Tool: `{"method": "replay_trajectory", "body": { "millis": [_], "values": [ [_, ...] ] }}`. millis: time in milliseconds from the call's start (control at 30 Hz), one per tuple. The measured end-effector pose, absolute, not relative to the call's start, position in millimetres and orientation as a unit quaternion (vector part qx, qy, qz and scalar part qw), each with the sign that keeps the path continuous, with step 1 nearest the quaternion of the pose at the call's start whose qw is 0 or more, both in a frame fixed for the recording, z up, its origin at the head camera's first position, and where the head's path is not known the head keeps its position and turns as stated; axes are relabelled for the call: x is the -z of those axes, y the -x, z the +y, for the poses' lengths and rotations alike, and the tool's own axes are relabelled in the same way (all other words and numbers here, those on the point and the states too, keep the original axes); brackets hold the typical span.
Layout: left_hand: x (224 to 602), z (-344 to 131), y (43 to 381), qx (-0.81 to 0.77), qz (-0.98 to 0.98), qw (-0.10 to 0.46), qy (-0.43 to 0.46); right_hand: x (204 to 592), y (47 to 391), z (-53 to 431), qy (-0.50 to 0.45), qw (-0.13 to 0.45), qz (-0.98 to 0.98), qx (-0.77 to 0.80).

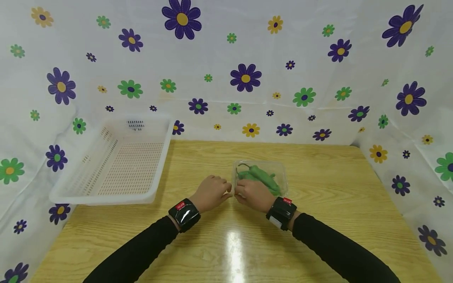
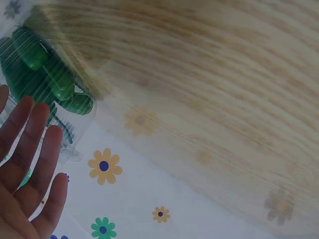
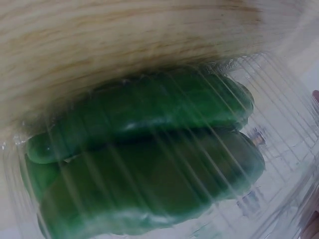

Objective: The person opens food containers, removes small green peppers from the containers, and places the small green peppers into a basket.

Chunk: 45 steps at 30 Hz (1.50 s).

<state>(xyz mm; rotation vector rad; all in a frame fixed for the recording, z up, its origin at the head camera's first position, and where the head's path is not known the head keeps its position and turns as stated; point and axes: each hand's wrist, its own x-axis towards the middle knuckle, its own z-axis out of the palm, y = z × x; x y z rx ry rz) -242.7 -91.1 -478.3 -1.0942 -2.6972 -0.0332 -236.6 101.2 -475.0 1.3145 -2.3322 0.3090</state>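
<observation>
A clear plastic box (image 1: pixel 279 169) lies on the wooden table, holding several green peppers (image 1: pixel 262 176). My right hand (image 1: pixel 256 194) reaches over its near side, with curled fingers gripping the near left corner. At the same corner is my left hand (image 1: pixel 210 193), thumb and forefinger close to the box edge with a gap between them. The left wrist view shows the fingers of the left hand (image 2: pixel 30 159) spread and slightly bent beside the box. Through the ribbed plastic, the peppers (image 3: pixel 149 164) fill the right wrist view; the right hand is mostly out of it.
A large white perforated basket (image 1: pixel 161 165) stands on the left of the table (image 1: pixel 318 236). A white cloth (image 1: pixel 219 51) printed with flowers hangs behind the table and along both sides.
</observation>
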Motion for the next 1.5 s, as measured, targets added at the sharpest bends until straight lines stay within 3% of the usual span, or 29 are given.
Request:
{"method": "replay_trajectory", "body": {
  "millis": [233,467,633,1200,1500],
  "values": [
    [481,-93,248,0.084,-0.940,0.011,0.329,479,238,100,-0.481,0.212,-0.843,-0.115],
    [490,-97,256,0.293,-0.900,-0.144,0.289,484,239,100,-0.486,0.224,-0.836,-0.120],
    [491,-98,259,0.392,-0.854,-0.218,0.265,487,241,100,-0.490,0.227,-0.833,-0.117],
    [489,-95,264,0.525,-0.754,-0.332,0.214,487,245,101,-0.495,0.246,-0.827,-0.100],
    [495,-94,265,0.546,-0.724,-0.332,0.259,484,245,103,-0.494,0.242,-0.828,-0.105]
  ]
}}
